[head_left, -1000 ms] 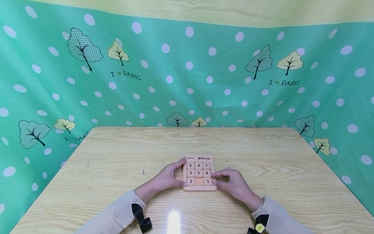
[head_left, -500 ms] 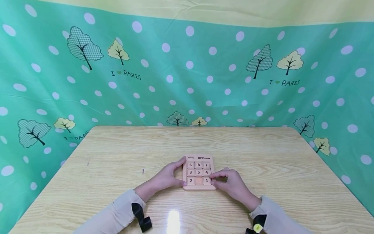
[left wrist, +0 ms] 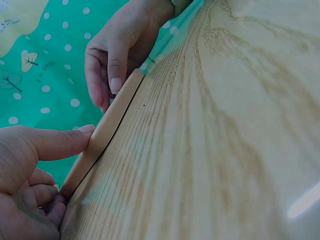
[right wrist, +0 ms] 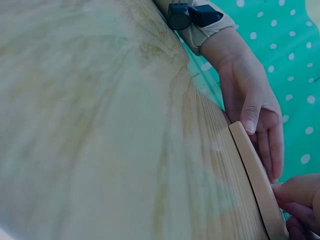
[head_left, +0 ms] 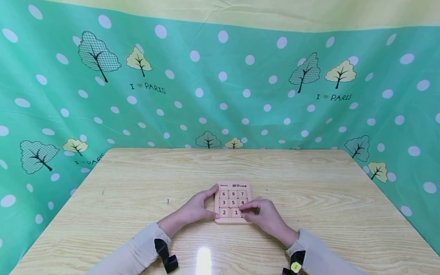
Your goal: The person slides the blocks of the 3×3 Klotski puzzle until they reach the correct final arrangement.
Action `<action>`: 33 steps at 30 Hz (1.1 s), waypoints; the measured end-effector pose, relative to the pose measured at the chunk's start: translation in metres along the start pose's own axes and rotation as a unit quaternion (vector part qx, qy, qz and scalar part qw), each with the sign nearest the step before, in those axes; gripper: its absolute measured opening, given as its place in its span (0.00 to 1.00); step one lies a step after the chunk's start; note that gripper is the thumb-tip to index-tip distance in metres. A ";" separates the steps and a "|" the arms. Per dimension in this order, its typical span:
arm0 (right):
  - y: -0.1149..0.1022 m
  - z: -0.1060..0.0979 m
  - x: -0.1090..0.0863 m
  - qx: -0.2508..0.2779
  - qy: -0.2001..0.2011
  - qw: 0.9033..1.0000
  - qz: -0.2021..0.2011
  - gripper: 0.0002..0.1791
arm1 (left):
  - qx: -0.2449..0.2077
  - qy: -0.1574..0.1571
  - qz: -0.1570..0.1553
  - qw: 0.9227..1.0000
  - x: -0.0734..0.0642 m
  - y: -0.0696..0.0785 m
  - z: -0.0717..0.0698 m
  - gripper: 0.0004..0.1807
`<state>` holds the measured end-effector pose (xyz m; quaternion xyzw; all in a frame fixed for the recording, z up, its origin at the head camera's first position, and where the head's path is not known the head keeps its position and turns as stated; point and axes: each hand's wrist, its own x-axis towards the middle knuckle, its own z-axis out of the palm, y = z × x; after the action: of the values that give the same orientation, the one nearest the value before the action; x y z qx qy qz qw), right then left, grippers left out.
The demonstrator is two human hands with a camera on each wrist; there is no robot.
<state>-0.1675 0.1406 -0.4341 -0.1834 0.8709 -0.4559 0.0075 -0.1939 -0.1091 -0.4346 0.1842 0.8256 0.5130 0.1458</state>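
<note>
A pink number sliding puzzle (head_left: 233,220) lies flat on the table, its tiles reading 6 8 7, 3 5 4 and 2 1 from the far row to the near one. My left hand (head_left: 196,208) grips the puzzle's left side, index finger at the far corner and thumb at the near one. With thumb and index finger, my right hand (head_left: 266,217) holds the number 1 tile (head_left: 235,212) by its right side, in the middle of the bottom row. That hand hides the bottom right slot and part of the 4 tile. Both wrist views show the puzzle's side edge (left wrist: 102,131) (right wrist: 256,180) low on the wood.
The wood-grain table (head_left: 137,175) stretches around the puzzle on all sides. Behind it hangs a green dotted cloth (head_left: 220,110) with printed trees. Black straps (head_left: 166,256) sit on both wrists.
My right hand has moved left, sliding the 1 tile from the bottom right corner into the middle of the bottom row. The left hand keeps its hold on the puzzle.
</note>
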 end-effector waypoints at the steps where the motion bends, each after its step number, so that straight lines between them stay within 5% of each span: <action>1: -0.001 0.000 0.000 0.000 0.000 1.000 0.000 0.12 | 0.002 0.000 -0.001 1.000 0.000 0.000 0.000 0.52; 19: 0.002 -0.001 0.005 0.019 -0.006 1.000 -0.002 0.12 | 0.004 0.003 -0.001 1.000 0.002 0.000 0.000 0.52; 33: 0.016 -0.009 0.013 0.025 0.049 0.998 0.038 0.13 | 0.004 0.009 -0.005 1.000 0.000 0.000 0.001 0.53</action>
<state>-0.1862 0.1517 -0.4397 -0.1279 0.8646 -0.4857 -0.0132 -0.1933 -0.1085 -0.4347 0.1758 0.8298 0.5108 0.1401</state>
